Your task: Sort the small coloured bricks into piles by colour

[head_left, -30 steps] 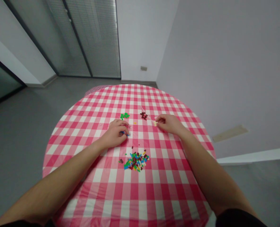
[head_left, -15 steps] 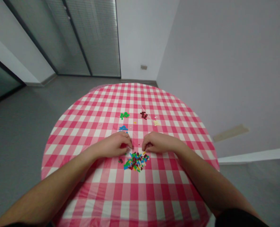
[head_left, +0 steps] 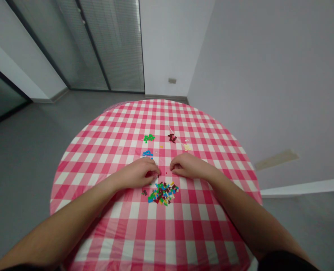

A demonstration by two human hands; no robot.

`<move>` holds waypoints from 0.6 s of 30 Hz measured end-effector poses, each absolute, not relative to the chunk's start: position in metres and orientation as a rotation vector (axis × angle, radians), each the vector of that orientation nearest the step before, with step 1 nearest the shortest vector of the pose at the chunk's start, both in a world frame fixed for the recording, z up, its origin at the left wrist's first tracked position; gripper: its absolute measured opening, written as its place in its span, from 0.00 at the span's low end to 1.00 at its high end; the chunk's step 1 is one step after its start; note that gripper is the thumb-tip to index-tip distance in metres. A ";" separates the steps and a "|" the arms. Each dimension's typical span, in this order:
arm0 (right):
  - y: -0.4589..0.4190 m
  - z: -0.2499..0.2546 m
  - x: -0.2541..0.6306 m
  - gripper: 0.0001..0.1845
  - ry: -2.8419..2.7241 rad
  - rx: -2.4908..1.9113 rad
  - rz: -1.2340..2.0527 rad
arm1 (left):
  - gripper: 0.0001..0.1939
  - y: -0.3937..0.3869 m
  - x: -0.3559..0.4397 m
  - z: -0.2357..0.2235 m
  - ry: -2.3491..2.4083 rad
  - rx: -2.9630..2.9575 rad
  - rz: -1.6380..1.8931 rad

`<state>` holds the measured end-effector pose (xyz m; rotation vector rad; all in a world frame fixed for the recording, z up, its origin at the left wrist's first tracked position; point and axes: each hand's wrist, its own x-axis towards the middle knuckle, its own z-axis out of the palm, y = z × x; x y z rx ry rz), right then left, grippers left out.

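A mixed pile of small toy building bricks [head_left: 163, 194] in several colours lies on the checked tablecloth in front of me. My left hand [head_left: 141, 172] is just beyond the pile's left side, thumb and fingers pinched, with a tiny dark brick [head_left: 158, 176] showing at the tips. Across from it, my right hand [head_left: 188, 165] hovers beyond the pile's right side. Its fingers are curled in a pinch, and whatever may be between them is too small to make out. A blue brick group [head_left: 147, 153] sits just past my left hand.
Farther out on the round table [head_left: 167, 237] lie green bricks [head_left: 149, 138], dark brown bricks [head_left: 172, 138] and cream bricks [head_left: 187, 147]. A single yellow brick [head_left: 161, 146] lies between the groups. A white wall [head_left: 268, 94] rises beyond the right side.
My right hand has lifted away from the pile's edge, moving slightly farther out. The left hand has shifted a little to the right, and a dark brick now shows at its fingertips.
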<state>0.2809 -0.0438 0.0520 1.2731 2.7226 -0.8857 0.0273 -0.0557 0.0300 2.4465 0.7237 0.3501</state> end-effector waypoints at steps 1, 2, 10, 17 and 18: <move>-0.044 0.053 0.280 0.13 2.733 1.279 -0.864 | 0.08 -0.056 0.028 0.029 0.715 2.464 0.354; -0.043 0.054 0.280 0.13 2.740 1.284 -0.845 | 0.08 -0.056 0.029 0.027 0.711 2.479 0.359; -0.041 0.045 0.278 0.12 2.768 1.333 -0.752 | 0.06 -0.057 0.035 0.023 0.741 2.514 0.366; -0.028 0.030 0.273 0.15 2.709 1.772 -0.279 | 0.09 -0.057 0.039 0.023 0.746 2.588 0.357; -0.027 0.030 0.273 0.15 2.684 1.804 -0.256 | 0.09 -0.058 0.039 0.023 0.753 2.602 0.354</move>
